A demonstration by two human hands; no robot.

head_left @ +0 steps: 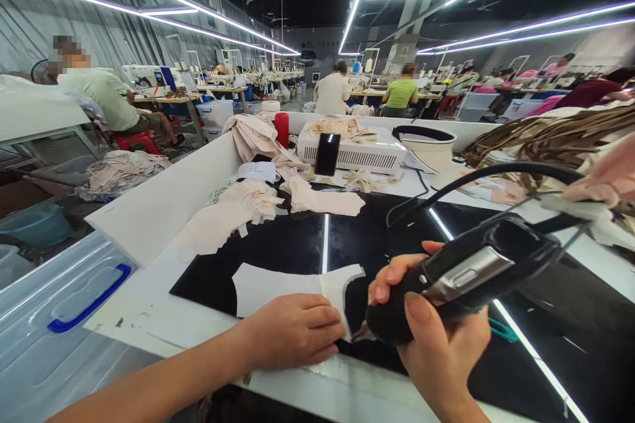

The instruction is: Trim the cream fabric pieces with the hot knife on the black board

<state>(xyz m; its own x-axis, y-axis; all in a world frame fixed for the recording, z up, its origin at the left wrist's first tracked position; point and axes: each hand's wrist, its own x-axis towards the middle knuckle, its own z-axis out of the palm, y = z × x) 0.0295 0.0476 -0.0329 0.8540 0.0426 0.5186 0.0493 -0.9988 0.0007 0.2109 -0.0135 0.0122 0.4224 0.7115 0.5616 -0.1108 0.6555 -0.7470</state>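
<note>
Head view — left hand (299, 332) on a white cloth piece (275, 284), right hand (441, 344) gripping a black-and-silver corded tool (471, 281).
The left hand lies flattened, fingers close together, over the piece's near edge on the black surface (292, 244); the right hand wraps the tool just right of the piece. Beyond lie overlapping cream pieces (231, 211), then an upright dark phone (328, 154) before a white vented box (362, 155) — farther off, people (331, 94) sit working.
</note>
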